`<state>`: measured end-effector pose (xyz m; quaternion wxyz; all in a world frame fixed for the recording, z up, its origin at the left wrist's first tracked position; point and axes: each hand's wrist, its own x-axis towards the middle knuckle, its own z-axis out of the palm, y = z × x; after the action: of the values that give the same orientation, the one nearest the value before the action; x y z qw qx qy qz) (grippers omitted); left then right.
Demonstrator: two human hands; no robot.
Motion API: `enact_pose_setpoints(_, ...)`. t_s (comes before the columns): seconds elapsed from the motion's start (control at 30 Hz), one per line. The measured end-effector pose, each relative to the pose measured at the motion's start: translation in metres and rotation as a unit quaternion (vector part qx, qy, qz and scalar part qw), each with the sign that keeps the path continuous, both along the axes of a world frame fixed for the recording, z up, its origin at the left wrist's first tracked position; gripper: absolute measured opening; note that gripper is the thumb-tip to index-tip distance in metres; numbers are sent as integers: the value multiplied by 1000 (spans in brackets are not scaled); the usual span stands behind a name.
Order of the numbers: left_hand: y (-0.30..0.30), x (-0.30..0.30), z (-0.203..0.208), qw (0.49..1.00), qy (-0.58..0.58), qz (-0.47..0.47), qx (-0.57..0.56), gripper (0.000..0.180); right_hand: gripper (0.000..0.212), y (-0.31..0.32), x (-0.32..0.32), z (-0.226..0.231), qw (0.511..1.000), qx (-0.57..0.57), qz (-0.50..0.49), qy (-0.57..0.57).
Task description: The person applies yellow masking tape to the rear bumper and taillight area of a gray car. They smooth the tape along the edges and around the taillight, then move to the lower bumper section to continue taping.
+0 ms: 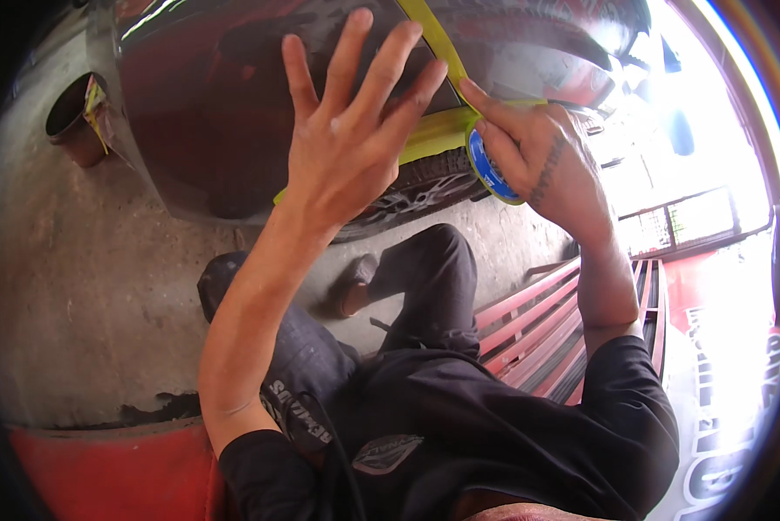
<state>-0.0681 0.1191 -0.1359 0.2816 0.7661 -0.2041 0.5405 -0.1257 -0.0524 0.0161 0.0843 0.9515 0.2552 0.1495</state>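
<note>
A dark glossy car body panel [207,113] stands in front of me. A strip of yellow-green masking tape [440,45] runs down along its panel seam. My left hand [342,139] is spread out over the panel, its fingertips close to the strip; whether the palm touches the paint I cannot tell. In my right hand [546,161] is a roll of masking tape [487,165] with a blue label in its core. The right index finger reaches onto the strip's lower end. More yellow-green tape [433,136] follows the wheel arch above the wheel [420,198].
A dark bucket [77,143] with a crumpled wrapper at its rim stands on the concrete floor [86,295] at the left. To my right is a red slatted metal bench [529,347]. A red surface [116,473] lies at the lower left. Bright light floods the right side.
</note>
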Motion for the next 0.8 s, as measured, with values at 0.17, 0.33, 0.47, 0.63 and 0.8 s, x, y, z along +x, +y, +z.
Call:
enact_pose_setpoints(0.17, 8, 12, 24, 999, -11, -27, 22, 38, 42, -3, -1, 0, 1000, 7, -7, 11)
enact_pose_setpoints(0.33, 11, 11, 22, 999, 4, -11, 45, 40, 39, -13, -19, -2, 995, 80, 49, -19)
enact_pose_setpoints(0.47, 11, 12, 21, 999, 1, -5, 39, 39, 37, -14, -23, -4, 995, 97, 17, 24)
enact_pose_setpoints(0.63, 6, 14, 20, 999, -22, -10, 22, 38, 37, -19, -5, -13, 999, 45, 26, 1)
enact_pose_setpoints(0.8, 2, 17, 15, 999, -39, -1, 27, 36, 38, -13, -1, -10, 998, 48, -3, 28)
